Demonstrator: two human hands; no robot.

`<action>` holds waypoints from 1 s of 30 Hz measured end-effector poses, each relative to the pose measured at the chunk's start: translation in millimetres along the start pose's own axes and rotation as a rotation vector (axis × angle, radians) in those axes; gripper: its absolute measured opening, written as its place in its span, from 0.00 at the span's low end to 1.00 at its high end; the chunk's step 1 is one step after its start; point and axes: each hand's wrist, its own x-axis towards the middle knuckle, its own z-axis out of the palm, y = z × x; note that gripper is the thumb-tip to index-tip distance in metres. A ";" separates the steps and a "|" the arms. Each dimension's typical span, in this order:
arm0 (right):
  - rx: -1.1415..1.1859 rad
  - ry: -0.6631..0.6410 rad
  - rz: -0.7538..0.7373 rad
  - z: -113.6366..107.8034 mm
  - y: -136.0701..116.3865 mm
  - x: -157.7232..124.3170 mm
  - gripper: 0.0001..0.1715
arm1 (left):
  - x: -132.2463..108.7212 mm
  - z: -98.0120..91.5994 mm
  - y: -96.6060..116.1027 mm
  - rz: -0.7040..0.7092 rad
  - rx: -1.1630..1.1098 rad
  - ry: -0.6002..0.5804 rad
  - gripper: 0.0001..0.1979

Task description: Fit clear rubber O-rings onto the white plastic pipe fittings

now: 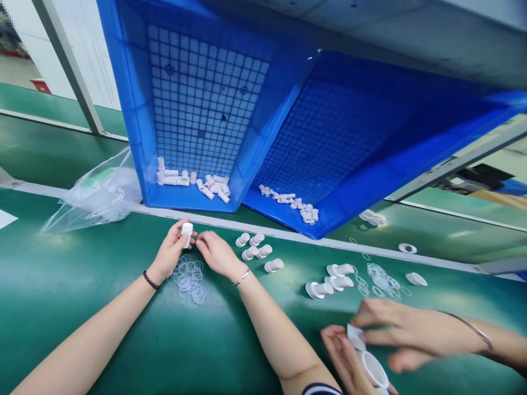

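Observation:
My left hand [168, 253] is closed on a small white plastic tube piece [187, 232], held upright above the green belt [82, 285]. My right hand [217, 253] sits just to the right of it, fingertips pinched together near the piece; whether they hold anything is too small to see. Under and between both hands lies a heap of thin clear rings [190, 278]. Several more white tube pieces [255, 247] lie on the belt right of my right hand.
Two tilted blue crates [132, 109] [370, 142] with white pieces in their lower corners stand behind the belt. A clear plastic bag [99, 192] lies at left. A co-worker's hands [382, 340] at lower right hold white cup-shaped parts, with more parts [329, 282] and rings [381, 277] beyond them.

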 end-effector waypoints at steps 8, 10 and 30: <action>-0.043 -0.113 0.022 7.5 12.3 -9.2 0.04 | -1.3 -1.8 3.6 -0.092 0.093 -0.053 0.23; 0.040 0.012 0.058 2.9 10.1 -6.3 0.04 | -1.1 -4.0 3.1 -0.080 0.295 -0.105 0.22; 0.114 -0.375 -0.089 -176.3 88.6 -132.1 0.06 | -15.1 10.6 -2.6 0.148 0.508 -0.113 0.17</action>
